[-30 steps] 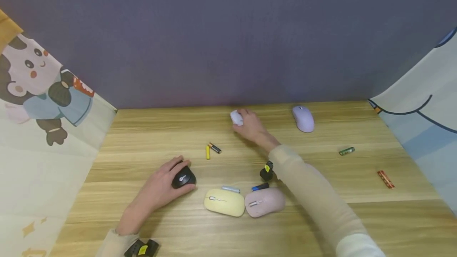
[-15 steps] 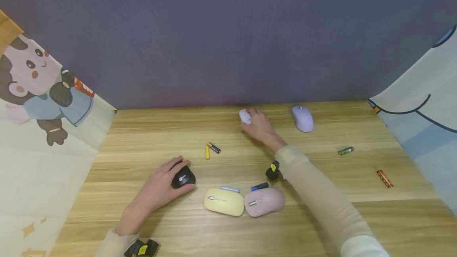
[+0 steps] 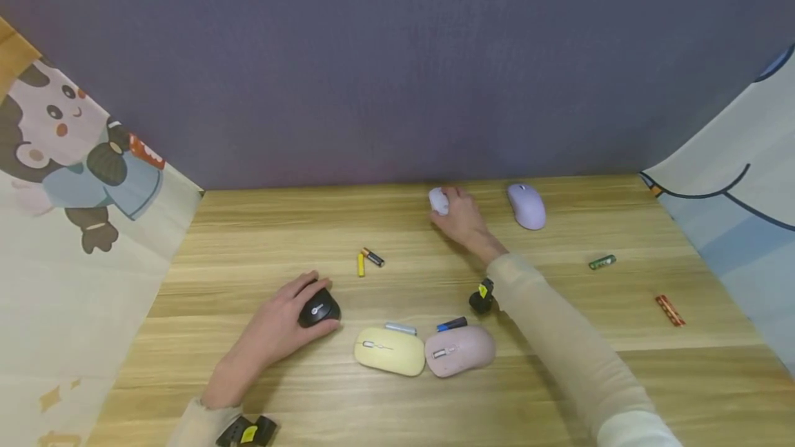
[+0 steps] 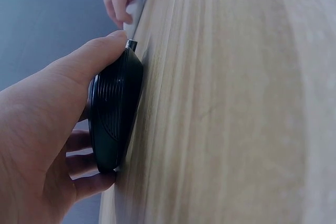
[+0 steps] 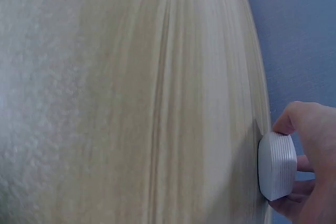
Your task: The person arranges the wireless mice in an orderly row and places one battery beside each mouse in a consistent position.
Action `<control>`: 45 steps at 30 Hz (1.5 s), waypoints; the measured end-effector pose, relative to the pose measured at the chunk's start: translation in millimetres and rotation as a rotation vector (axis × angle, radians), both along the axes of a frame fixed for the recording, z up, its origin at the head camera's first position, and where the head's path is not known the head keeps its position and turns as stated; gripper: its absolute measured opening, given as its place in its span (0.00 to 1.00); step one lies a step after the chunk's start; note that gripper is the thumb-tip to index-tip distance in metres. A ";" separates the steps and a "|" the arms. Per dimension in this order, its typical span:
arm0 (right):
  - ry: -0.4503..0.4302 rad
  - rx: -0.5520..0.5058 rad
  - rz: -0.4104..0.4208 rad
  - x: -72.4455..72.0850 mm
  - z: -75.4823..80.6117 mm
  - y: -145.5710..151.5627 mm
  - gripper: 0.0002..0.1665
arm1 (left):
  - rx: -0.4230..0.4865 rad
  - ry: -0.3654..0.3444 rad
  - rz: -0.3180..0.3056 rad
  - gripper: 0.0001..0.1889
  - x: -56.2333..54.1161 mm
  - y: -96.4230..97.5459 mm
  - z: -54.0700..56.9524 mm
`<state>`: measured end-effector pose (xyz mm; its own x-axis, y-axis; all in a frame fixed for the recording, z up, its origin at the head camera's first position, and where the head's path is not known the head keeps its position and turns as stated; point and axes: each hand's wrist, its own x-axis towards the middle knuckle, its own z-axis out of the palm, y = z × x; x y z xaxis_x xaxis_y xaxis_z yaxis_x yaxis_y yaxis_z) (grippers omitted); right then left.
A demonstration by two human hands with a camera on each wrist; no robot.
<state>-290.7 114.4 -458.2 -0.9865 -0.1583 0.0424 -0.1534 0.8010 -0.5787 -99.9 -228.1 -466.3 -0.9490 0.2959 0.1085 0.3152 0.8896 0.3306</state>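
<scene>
At the left of the table my left hand [image 3: 279, 323] grips a black computer mouse [image 3: 319, 308], thumb on one side and fingers on the other; the left wrist view shows the ribbed side of this mouse [image 4: 113, 108] low on the wood. Near the back edge my right hand [image 3: 461, 218] holds a small white mouse [image 3: 438, 201] by its sides. In the right wrist view the white mouse [image 5: 276, 166] has ridged sides and sits at the tabletop. A lilac mouse [image 3: 526, 206] lies to the right of that hand.
A yellow mouse [image 3: 390, 352] and a pink mouse [image 3: 461, 352] lie side by side in front, with a silver battery [image 3: 401, 328] and a blue-black battery [image 3: 452, 324] behind them. Other batteries: yellow [image 3: 361, 265], black [image 3: 373, 257], green [image 3: 602, 262], red [image 3: 671, 310]. A dark panel [image 3: 397, 67] stands behind.
My right hand has slid the white mouse rightward along the back of the table, toward the lilac mouse. The left hand and the black mouse have stayed in place.
</scene>
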 end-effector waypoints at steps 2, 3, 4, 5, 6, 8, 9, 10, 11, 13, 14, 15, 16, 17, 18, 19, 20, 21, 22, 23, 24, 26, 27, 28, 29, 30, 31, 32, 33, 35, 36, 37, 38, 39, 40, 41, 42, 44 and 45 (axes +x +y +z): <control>0.010 0.001 -0.008 -0.3 -0.7 1.3 0.41 | 0.002 0.001 0.001 0.39 -0.2 0.3 0.2; 0.014 0.001 -0.011 -0.4 -1.3 1.8 0.41 | 0.002 0.001 0.001 0.39 -0.4 0.4 0.2; 0.019 0.001 -0.013 -0.5 -1.4 2.3 0.41 | 0.002 0.002 0.001 0.39 -0.5 0.5 0.2; 0.023 0.002 -0.017 -0.6 -1.6 2.8 0.41 | 0.002 0.001 0.002 0.39 -0.5 0.5 0.3; 0.026 0.003 -0.021 -0.6 -1.7 3.1 0.41 | 0.002 0.000 0.003 0.40 -0.5 0.6 0.3; 0.026 0.004 -0.030 -0.5 -2.1 3.9 0.41 | 0.001 -0.003 0.004 0.40 -0.4 0.4 0.4; 0.026 0.004 -0.035 -0.4 -2.2 4.1 0.41 | 0.002 -0.005 0.005 0.40 -0.4 0.4 0.4; 0.023 0.003 -0.040 -0.2 -1.8 4.4 0.41 | 0.002 -0.006 0.006 0.40 -0.4 0.2 0.5; 0.021 0.003 -0.045 -0.1 -1.7 4.6 0.41 | 0.002 -0.008 0.007 0.40 -0.3 0.2 0.6; 0.020 0.005 -0.049 0.0 -1.7 5.1 0.41 | 0.002 -0.010 0.008 0.40 -0.2 0.1 0.7; 0.022 0.008 -0.049 0.0 -1.9 5.2 0.41 | 0.003 -0.012 0.008 0.40 -0.3 0.1 0.7; 0.022 0.009 -0.049 0.2 -1.9 5.2 0.41 | 0.003 -0.012 0.008 0.40 -0.2 0.0 0.7; 0.024 0.010 -0.049 0.6 -2.0 5.2 0.41 | 0.002 -0.011 0.008 0.40 0.0 -0.3 0.8; 0.028 0.012 -0.049 0.8 -2.3 5.3 0.41 | 0.004 -0.010 0.007 0.40 0.0 -0.4 0.8; 0.031 0.014 -0.049 1.0 -2.7 5.5 0.41 | 0.004 -0.008 0.006 0.40 0.1 -0.7 0.8; 0.033 0.014 -0.049 1.4 -3.0 5.6 0.41 | 0.006 -0.007 0.005 0.40 0.1 -0.7 0.8; 0.036 0.013 -0.049 1.6 -3.3 5.8 0.41 | 0.007 -0.004 0.003 0.40 0.1 -0.8 0.8; 0.040 0.014 -0.049 1.8 -3.5 6.0 0.41 | 0.006 -0.003 0.002 0.40 0.0 -0.9 0.6; 0.042 0.014 -0.048 2.0 -3.8 6.3 0.41 | 0.007 -0.001 0.001 0.40 -0.1 -0.9 0.5; 0.044 0.013 -0.048 1.9 -4.1 6.4 0.41 | 0.007 0.001 0.000 0.40 -0.3 -0.9 0.3; 0.045 0.012 -0.048 1.8 -4.3 6.4 0.40 | 0.006 0.002 -0.001 0.40 -0.3 -0.9 0.1; 0.042 0.010 -0.048 1.2 -4.6 6.4 0.40 | 0.006 0.005 -0.003 0.40 -0.6 -1.1 -0.3; 0.039 0.009 -0.048 1.0 -4.7 6.3 0.40 | 0.006 0.007 -0.004 0.40 -0.8 -1.2 -0.5; 0.036 0.009 -0.049 0.8 -4.7 6.2 0.40 | 0.007 0.009 -0.005 0.40 -0.8 -1.4 -0.6; 0.033 0.008 -0.050 0.7 -4.6 6.0 0.40 | 0.008 0.011 -0.006 0.40 -0.9 -1.6 -0.7; 0.030 0.010 -0.051 0.7 -4.4 5.9 0.40 | 0.009 0.013 -0.007 0.40 -0.9 -1.7 -0.7; 0.028 0.011 -0.053 0.9 -4.2 5.7 0.41 | 0.009 0.016 -0.007 0.40 -0.9 -1.9 -0.8; 0.027 0.013 -0.054 1.1 -3.9 5.6 0.41 | 0.009 0.017 -0.008 0.40 -1.0 -2.0 -0.9; 0.026 0.014 -0.055 1.4 -3.5 5.3 0.41 | 0.009 0.018 -0.008 0.40 -1.0 -2.0 -0.8; 0.024 0.013 -0.058 2.0 -2.6 4.7 0.40 | 0.008 0.020 -0.007 0.40 -0.9 -2.2 -0.7; 0.024 0.013 -0.059 2.2 -2.2 4.6 0.40 | 0.007 0.020 -0.006 0.39 -0.9 -2.2 -0.7; 0.022 0.011 -0.059 2.3 -2.0 4.5 0.40 | 0.007 0.019 -0.006 0.39 -0.8 -2.2 -0.6; 0.020 0.010 -0.059 2.4 -2.0 4.5 0.41 | 0.007 0.018 -0.006 0.39 -0.7 -2.1 -0.5; 0.017 0.009 -0.059 2.4 -1.8 4.4 0.41 | 0.007 0.018 -0.006 0.39 -0.6 -2.0 -0.4; 0.014 0.009 -0.058 2.5 -1.8 4.4 0.40 | 0.006 0.018 -0.006 0.40 -0.5 -2.0 -0.4; 0.011 0.009 -0.058 2.3 -2.1 4.5 0.40 | 0.005 0.018 -0.006 0.40 -0.4 -1.9 -0.3; 0.008 0.009 -0.057 2.0 -2.2 4.6 0.41 | 0.005 0.017 -0.006 0.40 -0.4 -1.9 -0.2; 0.001 0.009 -0.055 2.3 -2.1 4.5 0.40 | 0.004 0.015 -0.005 0.40 -0.1 -1.7 0.0; 0.000 0.010 -0.054 2.3 -2.0 4.7 0.40 | 0.003 0.013 -0.003 0.40 0.0 -1.7 0.1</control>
